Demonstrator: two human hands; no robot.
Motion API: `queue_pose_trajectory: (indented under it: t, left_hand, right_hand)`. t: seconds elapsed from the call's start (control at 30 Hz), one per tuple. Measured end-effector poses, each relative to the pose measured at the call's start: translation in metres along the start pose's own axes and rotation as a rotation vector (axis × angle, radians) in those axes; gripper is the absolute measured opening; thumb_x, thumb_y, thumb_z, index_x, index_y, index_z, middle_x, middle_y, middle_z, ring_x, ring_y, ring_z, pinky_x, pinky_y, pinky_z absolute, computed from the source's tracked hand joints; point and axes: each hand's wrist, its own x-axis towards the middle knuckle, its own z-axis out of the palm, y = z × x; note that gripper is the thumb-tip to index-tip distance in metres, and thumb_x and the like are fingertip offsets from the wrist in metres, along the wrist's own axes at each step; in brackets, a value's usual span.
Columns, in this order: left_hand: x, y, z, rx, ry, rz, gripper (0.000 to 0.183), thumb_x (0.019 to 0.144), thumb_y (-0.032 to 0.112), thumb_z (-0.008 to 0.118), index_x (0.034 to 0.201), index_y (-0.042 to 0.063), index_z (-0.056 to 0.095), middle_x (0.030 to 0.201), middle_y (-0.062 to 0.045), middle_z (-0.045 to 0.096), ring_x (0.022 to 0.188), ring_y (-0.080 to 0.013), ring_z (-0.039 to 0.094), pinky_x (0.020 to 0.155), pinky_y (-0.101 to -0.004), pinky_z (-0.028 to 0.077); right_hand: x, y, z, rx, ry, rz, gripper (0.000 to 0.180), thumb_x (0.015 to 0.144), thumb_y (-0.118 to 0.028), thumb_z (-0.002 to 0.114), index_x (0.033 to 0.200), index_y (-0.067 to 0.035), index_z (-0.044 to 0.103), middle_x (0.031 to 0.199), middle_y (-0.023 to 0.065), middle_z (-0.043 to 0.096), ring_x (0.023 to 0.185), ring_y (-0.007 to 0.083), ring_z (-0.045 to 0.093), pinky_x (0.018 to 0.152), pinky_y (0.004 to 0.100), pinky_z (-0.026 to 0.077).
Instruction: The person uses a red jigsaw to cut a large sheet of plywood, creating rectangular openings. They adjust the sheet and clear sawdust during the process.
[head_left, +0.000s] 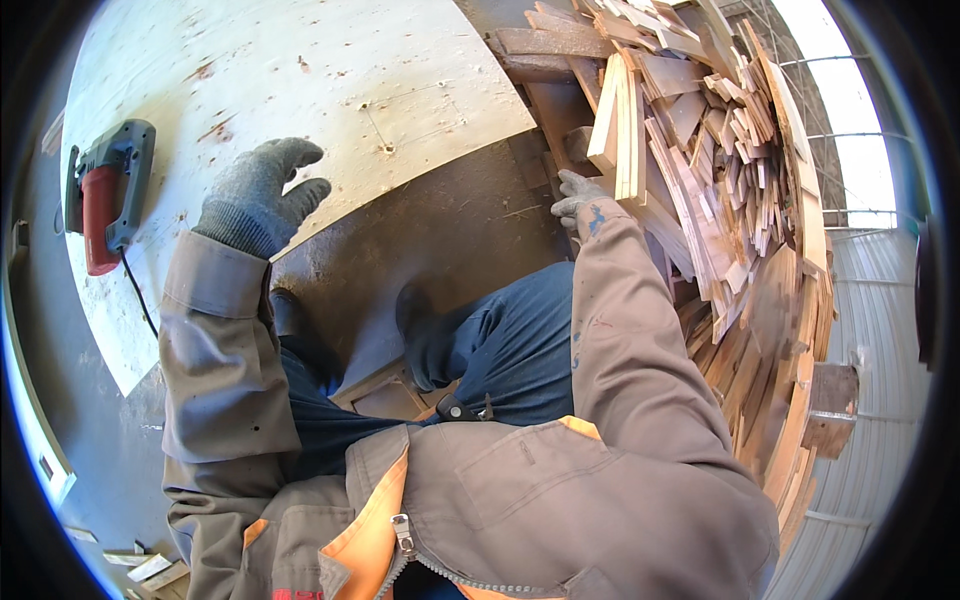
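My left hand (262, 193), in a grey knit glove, is held over the near edge of a pale board (315, 82). Its thumb and curled fingers are apart with nothing between them. A corded red and grey handheld power tool (105, 195) lies on its side to the left on this board. Over at the woodpile (690, 142), my right hand (579, 196), also gloved, is beside the lower ends of some light wood strips (624, 135). Its fingers are spread and appear to hold nothing; whether they touch the wood is unclear.
Sawdust, knots and dark holes mark the board. Below it is a brown floor (465, 210) with my boots (416, 311) on it. Scrap strips fill the right side, against a long plank (806, 172). The tool's black cord (137, 289) runs toward my left sleeve.
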Motion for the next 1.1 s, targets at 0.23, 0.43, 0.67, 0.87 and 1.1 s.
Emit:
queue_pose_trajectory:
  t: [0.23, 0.43, 0.67, 0.87, 1.1]
  left_hand:
    - [0.000, -0.001, -0.006, -0.018, 0.028, 0.021, 0.041, 0.088, 0.024, 0.075, 0.121, 0.002, 0.067, 0.113, -0.020, 0.070, 0.101, -0.0309, 0.067, 0.089, -0.0411, 0.054]
    - [-0.006, -0.008, -0.010, -0.020, 0.061, -0.004, 0.037, 0.087, 0.025, 0.074, 0.117, 0.004, 0.069, 0.117, -0.019, 0.069, 0.105, -0.0320, 0.068, 0.092, -0.0404, 0.055]
    - [0.001, 0.005, -0.016, -0.165, 0.200, -0.065, 0.036, 0.081, 0.004, 0.067, 0.117, 0.009, 0.068, 0.106, -0.016, 0.069, 0.100, -0.0294, 0.068, 0.087, -0.0376, 0.055]
    - [0.004, 0.007, -0.019, -0.229, 0.218, -0.088, 0.041, 0.077, -0.005, 0.064, 0.115, 0.008, 0.068, 0.111, -0.015, 0.068, 0.103, -0.0304, 0.067, 0.088, -0.0372, 0.054]
    - [0.000, 0.013, -0.014, 0.032, -0.206, 0.001, 0.056, 0.084, 0.014, 0.071, 0.138, 0.010, 0.056, 0.140, -0.016, 0.057, 0.130, -0.0349, 0.054, 0.109, -0.0418, 0.046]
  right_hand:
    - [0.004, -0.029, 0.021, -0.309, 0.249, 0.066, 0.069, 0.077, -0.003, 0.078, 0.141, -0.009, 0.054, 0.132, 0.0189, 0.063, 0.125, 0.0328, 0.059, 0.101, 0.0440, 0.050]
    - [0.041, -0.007, 0.014, -0.555, 0.181, -0.181, 0.064, 0.065, -0.001, 0.079, 0.127, -0.007, 0.067, 0.107, 0.0124, 0.075, 0.096, 0.0262, 0.071, 0.087, 0.0349, 0.057]
    - [0.054, 0.018, 0.004, -0.491, -0.034, -0.073, 0.080, 0.066, -0.007, 0.087, 0.139, 0.000, 0.055, 0.128, 0.0159, 0.065, 0.112, 0.0256, 0.065, 0.092, 0.0348, 0.055]
    - [0.057, 0.013, 0.005, -0.505, 0.139, -0.108, 0.076, 0.067, -0.011, 0.089, 0.135, -0.002, 0.058, 0.108, 0.0118, 0.071, 0.093, 0.0202, 0.069, 0.077, 0.0331, 0.059]
    - [0.052, 0.007, 0.004, -0.746, 0.340, -0.200, 0.069, 0.059, -0.004, 0.083, 0.125, -0.006, 0.066, 0.095, 0.0083, 0.070, 0.084, 0.0204, 0.068, 0.075, 0.0314, 0.058]
